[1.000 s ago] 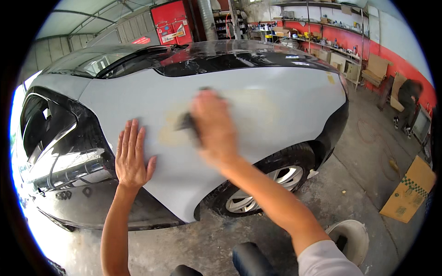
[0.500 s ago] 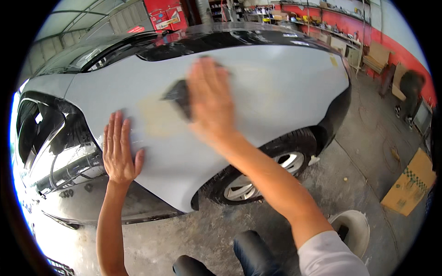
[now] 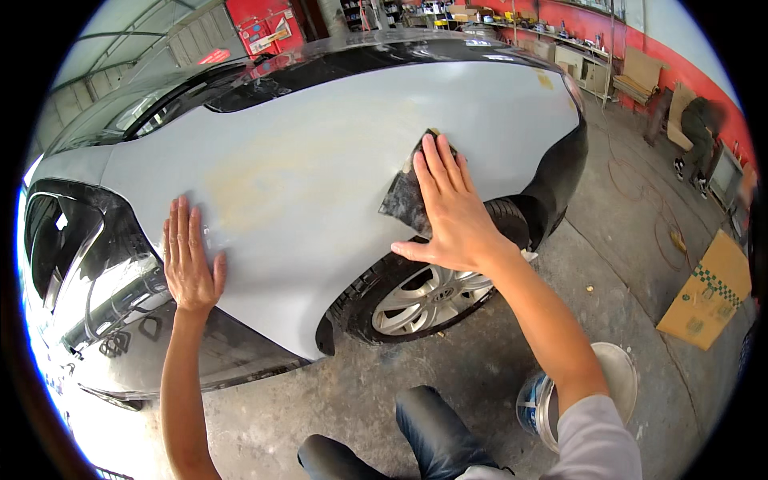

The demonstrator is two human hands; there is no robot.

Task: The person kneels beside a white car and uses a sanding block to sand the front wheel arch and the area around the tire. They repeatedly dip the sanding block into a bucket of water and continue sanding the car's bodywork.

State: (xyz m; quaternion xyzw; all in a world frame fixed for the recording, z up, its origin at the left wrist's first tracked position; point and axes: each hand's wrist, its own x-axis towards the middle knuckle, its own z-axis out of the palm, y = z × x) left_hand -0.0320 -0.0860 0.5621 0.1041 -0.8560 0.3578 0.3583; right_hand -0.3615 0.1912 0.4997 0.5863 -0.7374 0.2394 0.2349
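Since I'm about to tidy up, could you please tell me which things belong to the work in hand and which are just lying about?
In hand:
dark sheet, under the right hand
grey car panel, touched by the left hand

Apparently lying about:
flat cardboard on the floor
small pale scrap

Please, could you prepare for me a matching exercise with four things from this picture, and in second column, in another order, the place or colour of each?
Things
1. left hand
2. wheel
3. right hand
4. cardboard with checked band

Places and colours
A. flat over a dark sheet
B. brown, near the picture's right side
C. silver spokes, black tyre
D. against the grey panel, with no sheet under it

Pairs: 1-D, 2-C, 3-A, 4-B
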